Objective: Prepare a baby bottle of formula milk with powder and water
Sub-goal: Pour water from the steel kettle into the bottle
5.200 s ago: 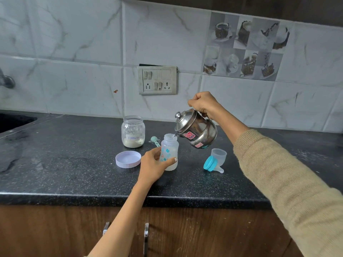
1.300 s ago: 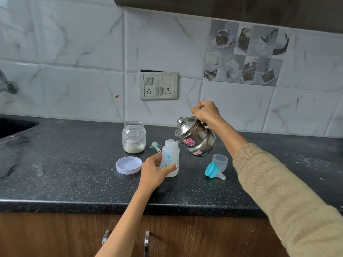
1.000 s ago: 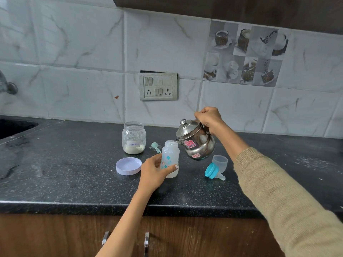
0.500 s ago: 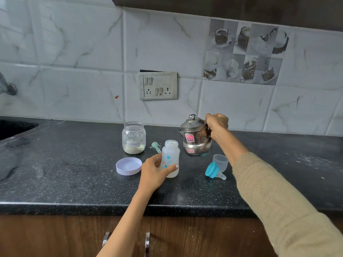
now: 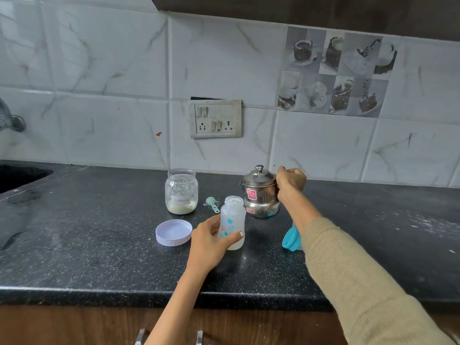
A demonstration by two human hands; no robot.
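Note:
A clear baby bottle [image 5: 232, 215] with teal flower prints stands uncapped on the black counter [image 5: 99, 245], with whitish liquid inside. My left hand [image 5: 211, 241] is wrapped around its lower half. Just behind and to its right a small steel kettle [image 5: 260, 194] sits upright on the counter, lid on. My right hand [image 5: 290, 181] grips its handle. A glass jar of formula powder [image 5: 181, 191] stands open at the back left. Its lavender lid [image 5: 173, 232] lies in front of it. A teal scoop [image 5: 211, 202] lies between jar and bottle.
The bottle's teal collar and clear cap [image 5: 291, 239] lie on their side, partly hidden by my right forearm. A sink [image 5: 20, 174] is at the far left, a switch plate [image 5: 215, 118] on the tiled wall. Powder dust marks the counter at the right.
My right hand stopped pouring, tipped the kettle upright, and lowered it onto the counter behind the bottle. My left hand kept its hold on the bottle.

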